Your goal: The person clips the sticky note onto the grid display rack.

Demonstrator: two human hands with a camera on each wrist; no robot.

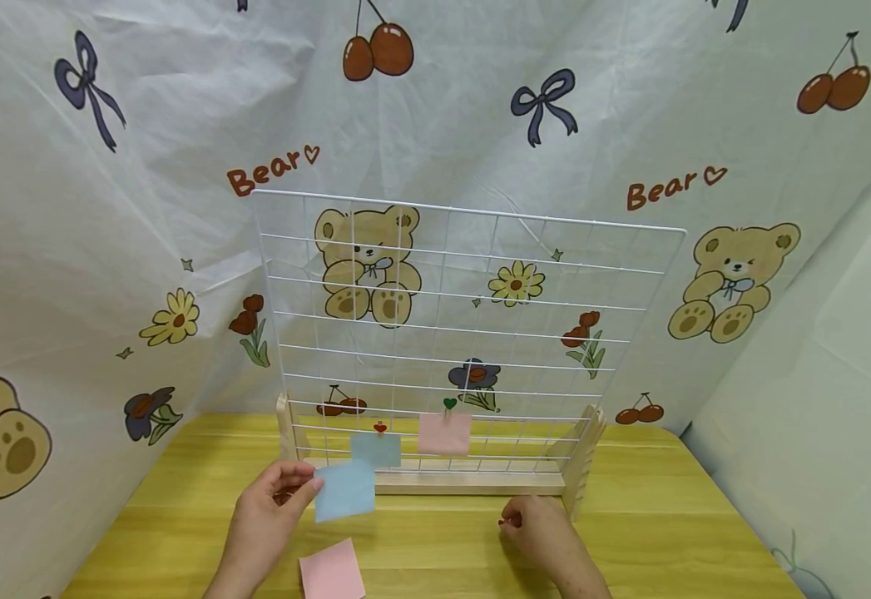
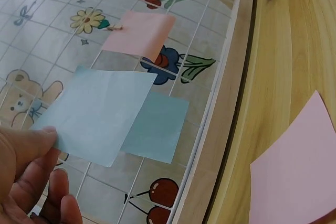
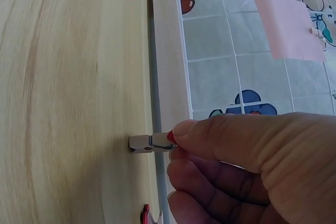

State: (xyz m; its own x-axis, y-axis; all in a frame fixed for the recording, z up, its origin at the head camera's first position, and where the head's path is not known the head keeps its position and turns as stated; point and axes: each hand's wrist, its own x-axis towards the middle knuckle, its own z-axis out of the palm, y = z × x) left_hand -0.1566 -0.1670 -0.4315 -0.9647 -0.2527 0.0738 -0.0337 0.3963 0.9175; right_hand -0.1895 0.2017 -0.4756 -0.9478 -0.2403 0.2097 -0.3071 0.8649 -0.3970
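My left hand pinches a light blue paper note by its edge, between thumb and fingers. The note is held up in front of the white wire grid. In the right wrist view, my right hand pinches a small wooden clothespin with a red decoration, low by the rack's wooden base. Behind the held note, another blue note hangs from a red heart clip. To its right, a pink note hangs from a green heart clip.
A loose pink note lies on the wooden table near the front. Another red-topped clip shows at the lower edge of the right wrist view. Bear-printed cloth hangs behind the grid.
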